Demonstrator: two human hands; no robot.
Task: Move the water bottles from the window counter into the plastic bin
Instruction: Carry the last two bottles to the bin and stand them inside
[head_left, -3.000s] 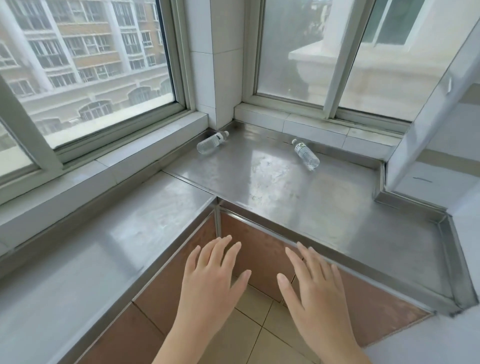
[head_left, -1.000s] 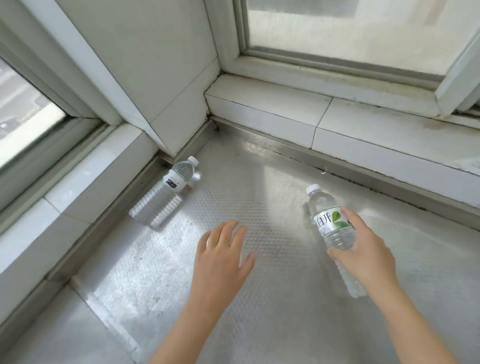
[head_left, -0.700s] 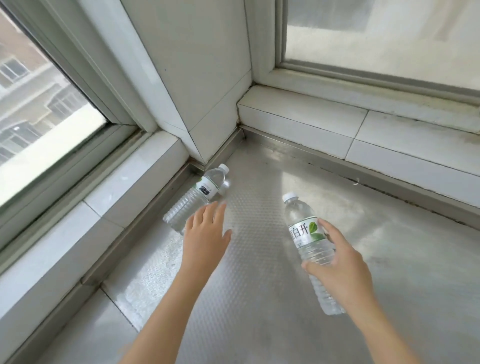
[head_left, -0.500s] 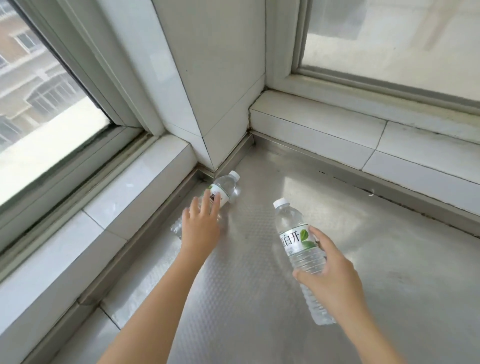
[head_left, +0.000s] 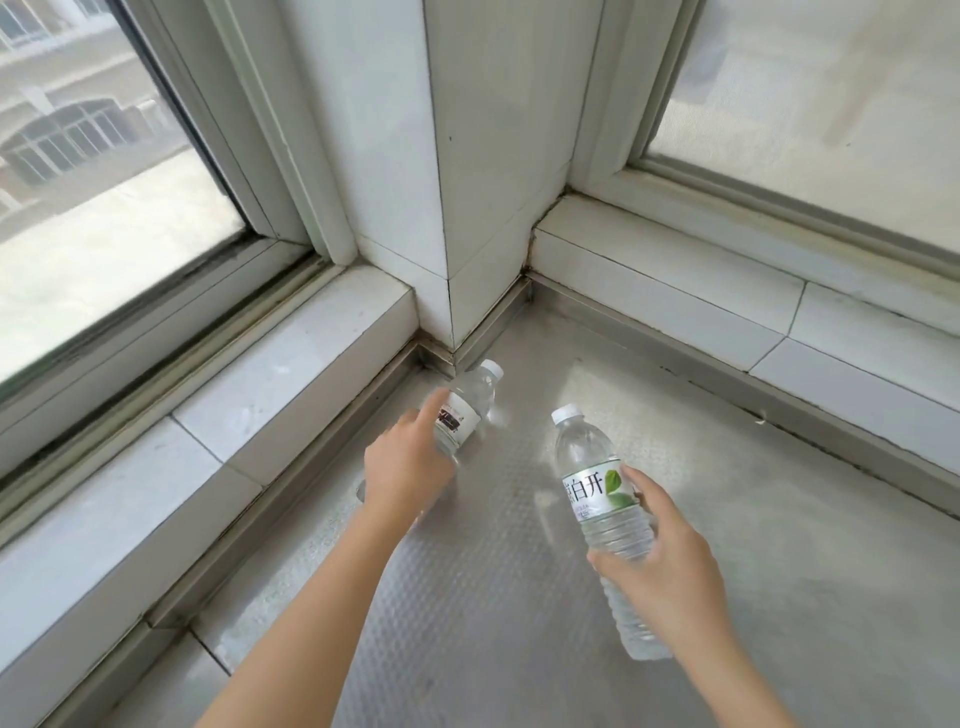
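My right hand (head_left: 670, 577) grips the clear green-leaf-label plastic water bottle (head_left: 602, 519), cap pointing toward the white tiled corner pillar (head_left: 467, 182). My left hand (head_left: 405, 467) is wrapped over the second clear bottle with white-and-black label (head_left: 467, 410), lying on the dimpled steel counter (head_left: 519, 597) at the pillar's base, cap toward the pillar.

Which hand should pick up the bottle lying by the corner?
Left hand: it's already over the lying bottle. The right hand is busy holding the other bottle.
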